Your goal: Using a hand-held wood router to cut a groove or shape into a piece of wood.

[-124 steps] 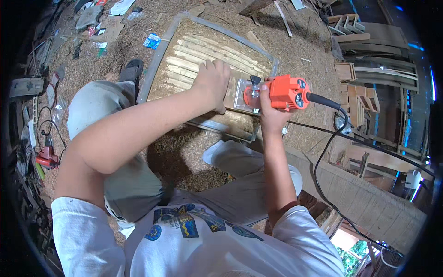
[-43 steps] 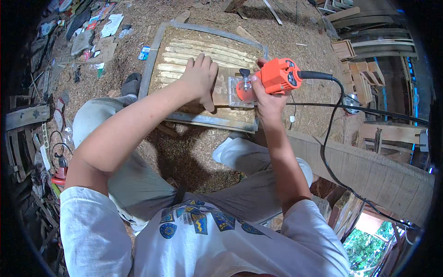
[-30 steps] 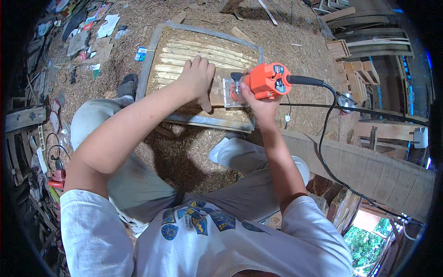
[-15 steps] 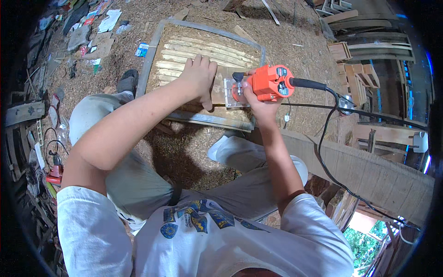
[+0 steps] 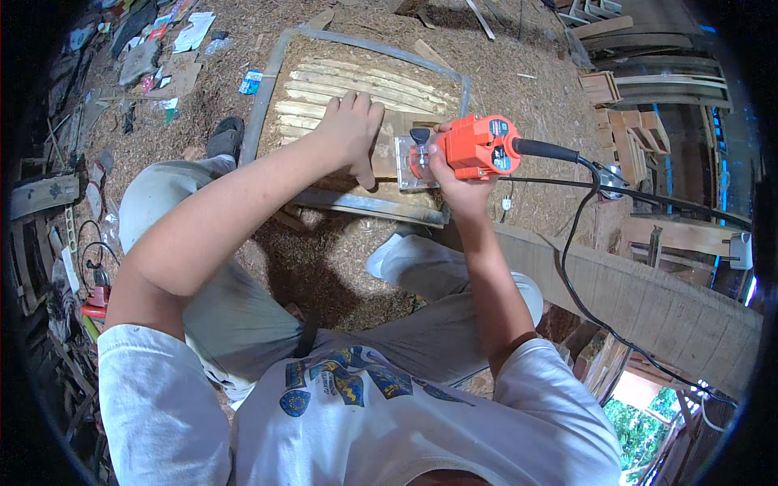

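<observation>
My right hand [image 5: 463,180] is wrapped round an orange trim router [image 5: 485,146], with its thumb on the near side of the body. The router's clear base [image 5: 412,172] rests at the right part of a flat wooden board [image 5: 391,146]; the bit cannot be made out. To the left of the base, my left hand [image 5: 353,134] clamps the board, fingers over its far side and thumb toward the near edge. Beneath the board is a low slatted work surface [image 5: 320,91] with a grey frame [image 5: 369,209]. A black cord [image 5: 567,267] runs from the router off to the right.
Sawdust and shavings cover the ground [image 5: 519,49]. A long timber beam [image 5: 632,287] lies at the right, under the cord. Wooden pieces [image 5: 628,146] are stacked at the far right. Paper scraps [image 5: 193,32] and a blue packet [image 5: 250,82] lie at the far left.
Almost nothing differs. The router's body sits very slightly farther right, while both hands keep their holds.
</observation>
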Motion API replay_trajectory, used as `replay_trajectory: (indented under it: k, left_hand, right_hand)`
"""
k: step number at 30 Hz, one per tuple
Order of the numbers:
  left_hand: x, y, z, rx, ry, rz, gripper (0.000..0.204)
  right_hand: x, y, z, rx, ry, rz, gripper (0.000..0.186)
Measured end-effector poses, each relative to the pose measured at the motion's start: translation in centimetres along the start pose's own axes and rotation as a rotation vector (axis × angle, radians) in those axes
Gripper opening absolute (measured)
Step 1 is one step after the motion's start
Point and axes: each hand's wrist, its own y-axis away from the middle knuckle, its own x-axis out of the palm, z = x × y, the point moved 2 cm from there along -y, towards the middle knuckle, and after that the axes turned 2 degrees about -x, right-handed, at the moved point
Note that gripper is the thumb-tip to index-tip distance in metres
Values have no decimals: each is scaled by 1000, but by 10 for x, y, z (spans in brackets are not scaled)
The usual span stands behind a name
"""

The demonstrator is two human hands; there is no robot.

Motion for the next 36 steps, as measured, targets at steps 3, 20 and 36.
replay_trajectory:
  k: [3, 20, 36]
  left_hand:
    - [-1, -1, -1, -9, 9, 31, 122]
    - [-3, 3, 0, -6, 19, 37, 121]
    - [-5, 3, -2, -11, 5, 49, 131]
  right_hand:
    - [0, 2, 1, 72, -46, 3, 43]
    - [-1, 7, 5, 49, 26, 15, 44]
    - [-3, 6, 3, 41, 7, 47, 44]
